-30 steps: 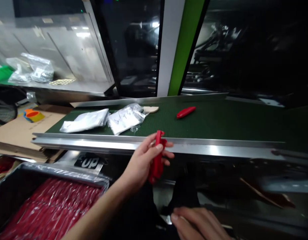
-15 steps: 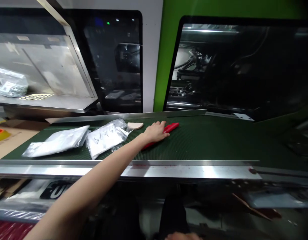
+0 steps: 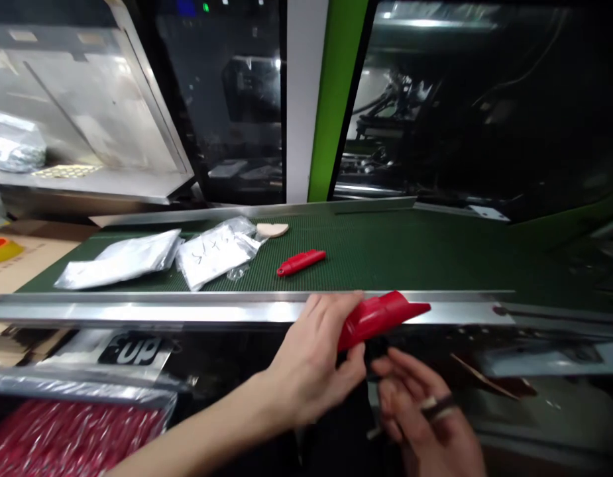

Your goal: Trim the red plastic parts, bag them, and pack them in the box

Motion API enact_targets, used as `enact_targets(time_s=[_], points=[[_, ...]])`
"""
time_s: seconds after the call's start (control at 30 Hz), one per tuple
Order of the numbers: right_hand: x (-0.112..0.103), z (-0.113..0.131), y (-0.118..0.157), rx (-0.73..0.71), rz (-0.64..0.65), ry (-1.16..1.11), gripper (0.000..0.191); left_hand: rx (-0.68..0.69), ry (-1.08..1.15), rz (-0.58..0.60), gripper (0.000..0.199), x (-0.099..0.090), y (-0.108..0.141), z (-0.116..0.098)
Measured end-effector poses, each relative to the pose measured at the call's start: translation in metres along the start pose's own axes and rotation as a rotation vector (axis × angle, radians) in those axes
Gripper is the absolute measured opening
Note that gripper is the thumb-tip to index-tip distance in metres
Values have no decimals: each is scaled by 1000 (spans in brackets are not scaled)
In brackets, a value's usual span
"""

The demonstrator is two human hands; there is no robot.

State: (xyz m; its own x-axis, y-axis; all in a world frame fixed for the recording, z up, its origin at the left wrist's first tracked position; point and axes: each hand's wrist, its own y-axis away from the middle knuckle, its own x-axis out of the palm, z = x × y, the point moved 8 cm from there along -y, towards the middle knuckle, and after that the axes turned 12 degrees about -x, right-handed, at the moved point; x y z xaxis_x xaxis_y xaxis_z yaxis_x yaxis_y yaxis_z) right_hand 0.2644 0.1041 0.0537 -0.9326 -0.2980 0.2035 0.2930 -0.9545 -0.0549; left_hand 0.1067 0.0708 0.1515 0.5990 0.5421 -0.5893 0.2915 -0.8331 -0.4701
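The left hand (image 3: 319, 354) clamps a red part (image 3: 378, 316) by the rail (image 3: 226, 311), best kept steady; whether the right hand (image 3: 425, 421), blurred, grips anything is unclear.

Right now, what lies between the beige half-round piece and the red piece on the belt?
In the head view, only bare green belt lies between the beige piece and that red piece.

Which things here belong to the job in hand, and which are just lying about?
Likely part of the job:
red piece in the left hand
slim, blurred item in the right hand
second red piece on the green belt
perhaps the red items at lower left

Apparently just lying about:
two white packets
pale half-round piece
orange-yellow object, far left
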Motion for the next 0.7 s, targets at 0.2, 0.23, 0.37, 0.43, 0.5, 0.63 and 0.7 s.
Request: enact_targets(time_s=[0.2,0.23,0.37,0.43,0.5,0.63,0.7], points=[[46,-10,33,337,218,-393,24,-37,203,-162,63,-20,92,-18],[50,-14,40,402,232,-443,22,-38,303,-162,61,-25,102,-19],[54,-27,60,601,178,-552,28,-284,596,-136,37,-46,136,0],[56,-30,66,650,170,-554,32,-533,613,-187,15,-56,156,22],[60,-30,73,685,178,-552,33,-772,697,-279,28,-63,178,45],[69,-30,83,727,180,-542,35,-1030,1046,-466,44,-62,212,73],[72,-31,87,734,183,-533,33,-1081,1162,-506,44,-59,220,78]])
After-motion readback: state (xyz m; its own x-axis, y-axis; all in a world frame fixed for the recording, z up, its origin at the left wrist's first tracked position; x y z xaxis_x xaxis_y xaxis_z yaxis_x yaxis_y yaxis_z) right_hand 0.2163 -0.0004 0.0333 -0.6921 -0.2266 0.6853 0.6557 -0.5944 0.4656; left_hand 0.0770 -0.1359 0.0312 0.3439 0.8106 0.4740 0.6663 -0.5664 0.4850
